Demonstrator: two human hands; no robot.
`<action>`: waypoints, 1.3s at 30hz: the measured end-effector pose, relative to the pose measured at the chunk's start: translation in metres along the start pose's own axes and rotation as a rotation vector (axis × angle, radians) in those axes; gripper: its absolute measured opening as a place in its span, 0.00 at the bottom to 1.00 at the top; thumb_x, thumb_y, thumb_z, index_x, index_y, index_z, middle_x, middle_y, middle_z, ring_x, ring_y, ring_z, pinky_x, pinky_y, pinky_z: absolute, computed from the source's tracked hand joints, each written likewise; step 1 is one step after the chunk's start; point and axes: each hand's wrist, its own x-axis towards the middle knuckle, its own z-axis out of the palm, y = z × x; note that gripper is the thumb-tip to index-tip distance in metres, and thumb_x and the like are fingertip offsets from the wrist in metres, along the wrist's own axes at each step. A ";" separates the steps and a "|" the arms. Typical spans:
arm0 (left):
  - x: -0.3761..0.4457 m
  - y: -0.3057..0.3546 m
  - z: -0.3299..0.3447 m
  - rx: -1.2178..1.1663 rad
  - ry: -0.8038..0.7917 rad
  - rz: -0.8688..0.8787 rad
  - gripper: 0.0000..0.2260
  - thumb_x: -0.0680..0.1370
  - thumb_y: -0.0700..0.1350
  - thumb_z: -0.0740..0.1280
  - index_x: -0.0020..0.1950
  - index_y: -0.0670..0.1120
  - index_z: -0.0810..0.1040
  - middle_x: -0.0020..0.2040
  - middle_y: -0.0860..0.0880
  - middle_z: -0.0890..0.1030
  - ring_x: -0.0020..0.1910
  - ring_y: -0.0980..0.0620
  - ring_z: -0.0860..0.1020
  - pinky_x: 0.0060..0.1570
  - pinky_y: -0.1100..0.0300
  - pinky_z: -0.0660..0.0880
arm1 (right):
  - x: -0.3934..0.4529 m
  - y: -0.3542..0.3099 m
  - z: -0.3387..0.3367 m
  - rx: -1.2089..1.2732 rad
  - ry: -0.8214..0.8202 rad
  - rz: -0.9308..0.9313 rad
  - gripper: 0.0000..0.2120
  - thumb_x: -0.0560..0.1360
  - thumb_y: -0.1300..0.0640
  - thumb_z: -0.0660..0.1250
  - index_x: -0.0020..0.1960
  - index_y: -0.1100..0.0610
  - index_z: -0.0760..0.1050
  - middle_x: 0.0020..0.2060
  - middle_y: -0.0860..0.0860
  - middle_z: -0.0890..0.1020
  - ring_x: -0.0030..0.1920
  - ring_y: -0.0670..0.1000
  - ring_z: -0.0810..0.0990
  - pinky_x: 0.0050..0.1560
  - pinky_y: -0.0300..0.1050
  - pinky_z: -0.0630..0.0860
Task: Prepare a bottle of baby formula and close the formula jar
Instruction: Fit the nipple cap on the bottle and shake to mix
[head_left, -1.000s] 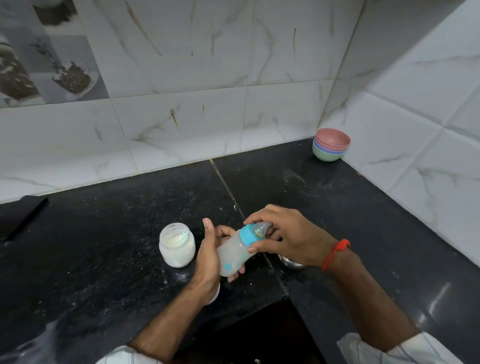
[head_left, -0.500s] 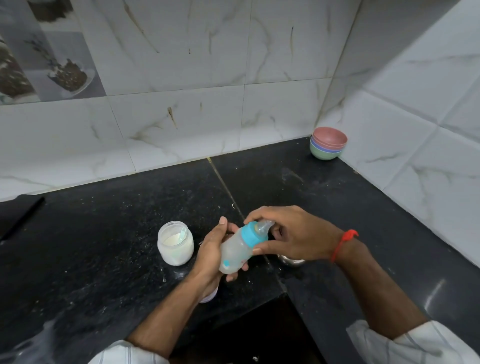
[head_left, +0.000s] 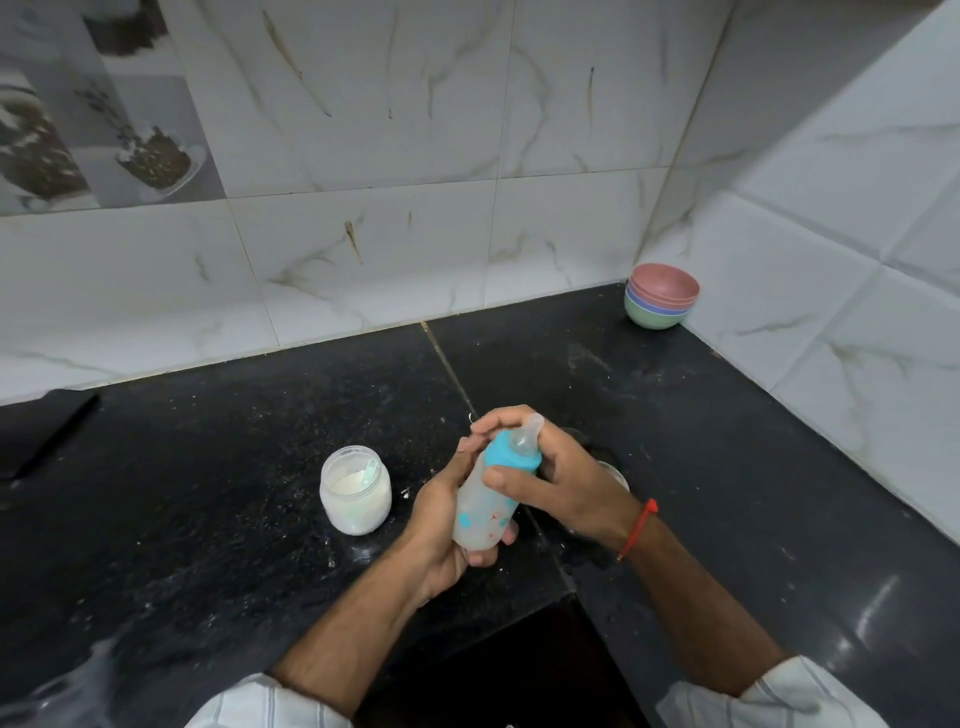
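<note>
The baby bottle (head_left: 480, 506) is held tilted above the black table (head_left: 208, 519), its base cupped in the left hand (head_left: 441, 525), whose fingers wrap the body, while the right hand (head_left: 556, 483) grips the blue collar (head_left: 511, 454) below the clear teat (head_left: 527, 434); the bottle's small blue and red prints are too blurred to read. Just left stands the open formula jar (head_left: 356, 491) with a scoop (head_left: 369, 470) in the powder, and behind the right hand a shiny round thing (head_left: 615, 473) is mostly hidden. Stacked bowls (head_left: 661, 302) sit in the far corner.
</note>
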 end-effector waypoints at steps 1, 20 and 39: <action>0.000 -0.001 0.003 -0.019 -0.017 -0.010 0.24 0.85 0.62 0.57 0.61 0.45 0.82 0.41 0.43 0.81 0.27 0.46 0.76 0.17 0.66 0.64 | 0.000 0.003 0.005 0.090 0.016 -0.009 0.19 0.76 0.52 0.72 0.64 0.57 0.75 0.59 0.55 0.84 0.63 0.56 0.82 0.61 0.59 0.80; -0.013 -0.005 0.022 0.166 -0.082 0.014 0.23 0.85 0.60 0.55 0.60 0.44 0.81 0.36 0.41 0.80 0.25 0.46 0.77 0.20 0.65 0.64 | -0.013 -0.007 0.017 0.365 0.230 -0.033 0.09 0.74 0.62 0.73 0.51 0.57 0.76 0.49 0.55 0.88 0.65 0.61 0.82 0.64 0.62 0.79; 0.002 -0.012 0.007 0.267 0.239 0.321 0.08 0.85 0.43 0.53 0.56 0.45 0.71 0.37 0.38 0.81 0.23 0.44 0.75 0.22 0.61 0.67 | -0.023 0.014 0.046 0.142 0.511 -0.041 0.45 0.72 0.61 0.79 0.75 0.37 0.55 0.60 0.51 0.80 0.51 0.57 0.86 0.45 0.52 0.86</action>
